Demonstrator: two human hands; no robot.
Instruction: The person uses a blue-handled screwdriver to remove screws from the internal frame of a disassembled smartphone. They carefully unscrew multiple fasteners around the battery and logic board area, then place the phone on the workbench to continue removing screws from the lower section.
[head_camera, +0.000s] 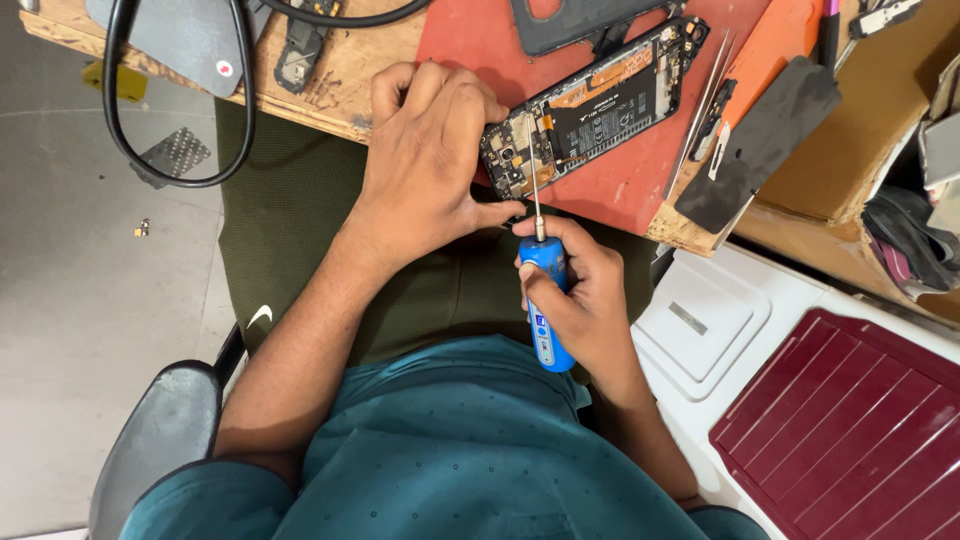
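An opened phone (600, 100) with its back cover off lies on a red mat (620, 170), its circuit board and black battery showing. My left hand (425, 150) rests on the phone's near end and holds it steady with fingers and thumb. My right hand (590, 300) grips a blue electric screwdriver (545, 305). Its thin metal bit (534, 200) points up into the board near the camera end of the phone.
Tweezers (700, 100) and a black phone cover (760, 140) lie right of the phone. Another dark phone frame (570, 20) sits at the mat's far edge. A black cable (180, 150) loops off the wooden table (330, 90). A white and maroon box (800, 380) stands at right.
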